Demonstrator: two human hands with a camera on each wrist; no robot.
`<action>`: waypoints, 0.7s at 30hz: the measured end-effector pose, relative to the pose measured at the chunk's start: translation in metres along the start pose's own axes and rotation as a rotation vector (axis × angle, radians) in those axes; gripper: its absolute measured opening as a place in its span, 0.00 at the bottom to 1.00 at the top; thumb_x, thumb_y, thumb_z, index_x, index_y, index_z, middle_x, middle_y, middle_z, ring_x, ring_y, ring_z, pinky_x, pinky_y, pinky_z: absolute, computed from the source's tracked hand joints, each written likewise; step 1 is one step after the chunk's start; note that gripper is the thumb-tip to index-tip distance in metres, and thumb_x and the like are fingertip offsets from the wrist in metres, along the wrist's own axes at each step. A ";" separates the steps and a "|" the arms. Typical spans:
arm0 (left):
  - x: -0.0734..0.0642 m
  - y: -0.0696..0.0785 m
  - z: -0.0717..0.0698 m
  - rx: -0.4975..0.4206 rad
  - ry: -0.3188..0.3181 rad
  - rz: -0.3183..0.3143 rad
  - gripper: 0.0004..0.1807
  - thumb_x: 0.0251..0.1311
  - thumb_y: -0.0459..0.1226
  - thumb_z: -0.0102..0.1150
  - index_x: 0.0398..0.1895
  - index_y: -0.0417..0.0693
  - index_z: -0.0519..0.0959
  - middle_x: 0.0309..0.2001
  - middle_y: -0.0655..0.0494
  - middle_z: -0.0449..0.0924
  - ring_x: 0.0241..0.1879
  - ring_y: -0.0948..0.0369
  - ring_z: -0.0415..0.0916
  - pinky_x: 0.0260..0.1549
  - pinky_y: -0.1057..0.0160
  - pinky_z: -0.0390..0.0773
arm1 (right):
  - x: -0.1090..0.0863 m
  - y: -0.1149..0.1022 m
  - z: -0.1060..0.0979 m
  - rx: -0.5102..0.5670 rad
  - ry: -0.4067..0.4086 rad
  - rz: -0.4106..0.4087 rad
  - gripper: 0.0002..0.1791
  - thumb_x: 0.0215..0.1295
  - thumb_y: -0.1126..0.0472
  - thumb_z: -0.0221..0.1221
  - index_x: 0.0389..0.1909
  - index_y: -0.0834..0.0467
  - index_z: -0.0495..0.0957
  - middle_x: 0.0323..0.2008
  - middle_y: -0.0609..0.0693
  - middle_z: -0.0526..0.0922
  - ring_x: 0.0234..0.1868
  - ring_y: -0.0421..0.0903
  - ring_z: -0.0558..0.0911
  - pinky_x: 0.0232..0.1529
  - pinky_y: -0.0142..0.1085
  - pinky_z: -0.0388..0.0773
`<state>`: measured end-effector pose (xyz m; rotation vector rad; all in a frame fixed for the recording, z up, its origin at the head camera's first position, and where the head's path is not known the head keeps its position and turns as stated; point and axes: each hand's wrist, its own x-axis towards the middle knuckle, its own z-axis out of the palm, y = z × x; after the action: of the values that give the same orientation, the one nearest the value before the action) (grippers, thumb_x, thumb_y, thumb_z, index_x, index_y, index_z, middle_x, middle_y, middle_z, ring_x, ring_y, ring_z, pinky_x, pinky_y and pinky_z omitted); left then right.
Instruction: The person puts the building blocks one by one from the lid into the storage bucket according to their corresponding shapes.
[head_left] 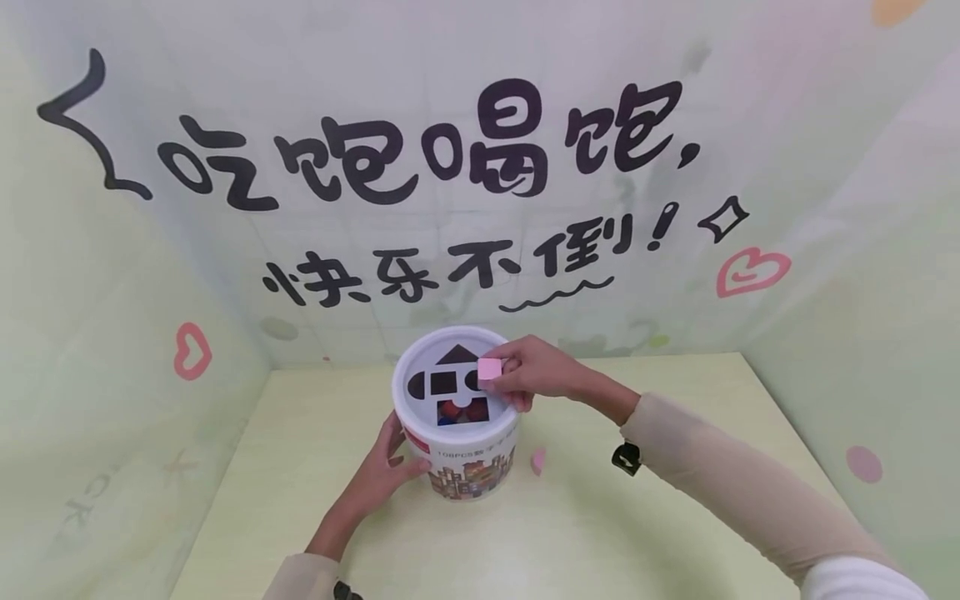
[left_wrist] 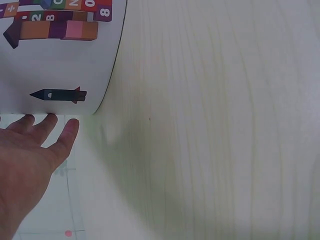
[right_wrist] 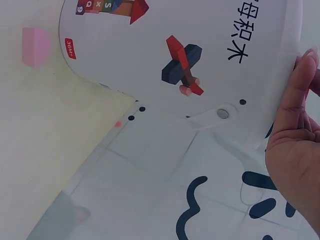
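Note:
A white tub (head_left: 474, 467) printed with colourful blocks stands upright on the table. Its white lid (head_left: 420, 417) has dark cut-outs: a triangle, a square, rounded ones and a notched rectangle, with red and blue pieces visible below. My left hand (head_left: 378, 477) rests against the tub's left side; in the left wrist view its extended fingers (left_wrist: 65, 140) touch the wall. Over the lid's right part, my right hand (head_left: 536, 368) pinches a pink block (head_left: 490, 369) between thumb and fingers, overlapping the round cut-out. The block is out of sight in the right wrist view.
Another pink block (head_left: 538, 461), with a curved side, lies on the table just right of the tub. The pale wood-grain table (head_left: 270, 475) meets a printed backdrop (head_left: 360, 333) behind the tub, with similar sheets at both sides.

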<state>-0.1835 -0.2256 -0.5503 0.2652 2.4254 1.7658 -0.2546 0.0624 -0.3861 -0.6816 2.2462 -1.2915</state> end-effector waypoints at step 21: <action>-0.001 0.000 0.000 -0.007 -0.001 -0.006 0.52 0.58 0.46 0.66 0.78 0.66 0.41 0.78 0.53 0.44 0.74 0.42 0.49 0.64 0.34 0.60 | 0.024 -0.015 0.011 -0.035 -0.075 0.040 0.13 0.62 0.60 0.65 0.48 0.54 0.81 0.20 0.54 0.83 0.17 0.44 0.81 0.22 0.35 0.81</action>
<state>-0.1830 -0.2260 -0.5501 0.2575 2.4159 1.7713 -0.2635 0.0343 -0.3815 -0.6836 2.2154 -1.1903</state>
